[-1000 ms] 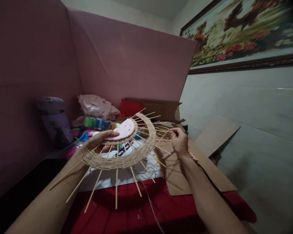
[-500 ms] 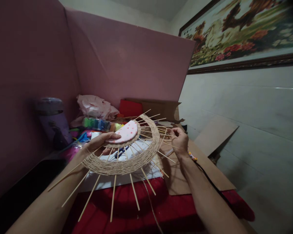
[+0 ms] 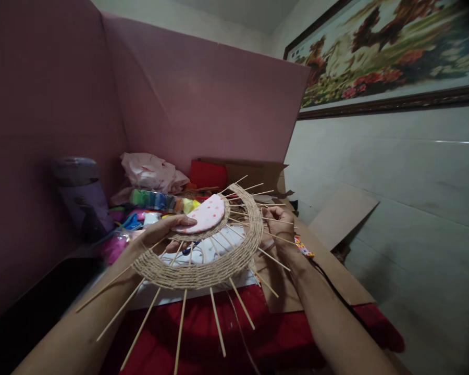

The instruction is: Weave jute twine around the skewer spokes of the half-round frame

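Observation:
A half-round weaving of beige twine (image 3: pixel 203 273) on thin wooden sticks (image 3: pixel 182 328) is held up in front of me, its sticks fanning out past the outer band. At its centre is a half-round pad of white cloth with pink dots (image 3: pixel 205 214). My left hand (image 3: pixel 172 229) grips this pad, thumb on top and fingers beneath. My right hand (image 3: pixel 278 224) is closed in a pinch among the stick ends at the right outer edge. The strand of twine at its fingertips is mostly hidden now.
Behind the weaving lie a pack of coloured clay (image 3: pixel 152 199), crumpled pink cloth (image 3: pixel 152 172) and a red object (image 3: pixel 208 174). A purple tumbler (image 3: pixel 84 200) stands at left. Cardboard (image 3: pixel 328 273) lies at right on the red tablecloth (image 3: pixel 203 317). A pink panel (image 3: pixel 207 99) rises behind.
My right hand has come in against the band's outer edge and turned, and the strand stretched from its fingers no longer shows. The weaving has shifted slightly right and nearer; my left hand keeps its grip.

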Action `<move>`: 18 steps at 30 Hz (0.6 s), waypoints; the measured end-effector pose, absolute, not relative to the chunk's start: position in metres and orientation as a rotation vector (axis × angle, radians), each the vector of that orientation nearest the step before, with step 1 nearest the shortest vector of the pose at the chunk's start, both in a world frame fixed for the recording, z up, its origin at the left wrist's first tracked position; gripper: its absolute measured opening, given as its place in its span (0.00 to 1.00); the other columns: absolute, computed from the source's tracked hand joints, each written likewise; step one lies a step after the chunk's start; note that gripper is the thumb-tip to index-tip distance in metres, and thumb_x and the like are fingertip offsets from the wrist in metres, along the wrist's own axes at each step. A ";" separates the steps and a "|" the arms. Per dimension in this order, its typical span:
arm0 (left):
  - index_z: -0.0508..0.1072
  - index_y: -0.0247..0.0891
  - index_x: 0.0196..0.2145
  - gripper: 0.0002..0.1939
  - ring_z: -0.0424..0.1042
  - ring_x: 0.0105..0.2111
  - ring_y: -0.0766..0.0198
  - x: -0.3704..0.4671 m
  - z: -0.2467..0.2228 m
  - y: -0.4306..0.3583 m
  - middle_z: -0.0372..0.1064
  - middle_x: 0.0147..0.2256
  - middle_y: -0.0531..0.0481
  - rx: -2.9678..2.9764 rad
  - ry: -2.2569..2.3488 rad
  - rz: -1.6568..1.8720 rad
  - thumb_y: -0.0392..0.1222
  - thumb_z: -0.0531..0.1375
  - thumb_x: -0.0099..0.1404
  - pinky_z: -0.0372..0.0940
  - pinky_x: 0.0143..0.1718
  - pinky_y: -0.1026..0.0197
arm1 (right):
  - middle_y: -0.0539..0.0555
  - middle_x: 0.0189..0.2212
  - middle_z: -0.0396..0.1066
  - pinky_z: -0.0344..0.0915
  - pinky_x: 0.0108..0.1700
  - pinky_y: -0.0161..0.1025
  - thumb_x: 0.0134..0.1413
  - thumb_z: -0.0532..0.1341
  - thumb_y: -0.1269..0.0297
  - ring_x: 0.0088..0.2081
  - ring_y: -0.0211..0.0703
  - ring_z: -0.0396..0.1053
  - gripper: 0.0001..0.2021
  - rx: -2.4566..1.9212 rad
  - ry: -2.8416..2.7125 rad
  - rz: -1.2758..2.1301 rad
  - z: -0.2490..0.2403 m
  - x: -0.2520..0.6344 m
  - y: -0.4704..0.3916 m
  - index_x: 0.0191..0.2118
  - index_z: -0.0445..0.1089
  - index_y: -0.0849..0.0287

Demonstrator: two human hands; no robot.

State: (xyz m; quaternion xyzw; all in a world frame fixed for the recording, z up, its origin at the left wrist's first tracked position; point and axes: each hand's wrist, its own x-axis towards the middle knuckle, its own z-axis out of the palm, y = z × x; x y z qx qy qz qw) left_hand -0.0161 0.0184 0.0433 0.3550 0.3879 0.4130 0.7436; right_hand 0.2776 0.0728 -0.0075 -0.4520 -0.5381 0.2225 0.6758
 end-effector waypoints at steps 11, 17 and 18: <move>0.72 0.27 0.37 0.13 0.73 0.20 0.59 -0.013 0.045 0.011 0.74 0.23 0.42 0.714 0.901 0.949 0.29 0.61 0.50 0.69 0.18 0.65 | 0.51 0.21 0.66 0.59 0.24 0.34 0.42 0.61 0.46 0.22 0.36 0.60 0.20 -1.049 -1.172 0.457 -0.005 0.272 0.068 0.26 0.68 0.61; 0.73 0.28 0.35 0.08 0.71 0.17 0.63 0.003 0.053 0.007 0.73 0.22 0.43 0.693 0.854 0.963 0.32 0.60 0.55 0.67 0.16 0.68 | 0.52 0.21 0.69 0.63 0.25 0.37 0.43 0.60 0.48 0.24 0.41 0.65 0.19 -1.005 -1.200 0.440 -0.010 0.265 0.065 0.32 0.70 0.60; 0.72 0.27 0.34 0.08 0.71 0.17 0.64 0.006 0.053 0.007 0.72 0.21 0.43 0.673 0.830 0.953 0.33 0.59 0.56 0.66 0.16 0.68 | 0.51 0.20 0.69 0.63 0.25 0.37 0.44 0.59 0.48 0.24 0.41 0.65 0.18 -1.000 -1.223 0.431 -0.011 0.263 0.064 0.32 0.71 0.60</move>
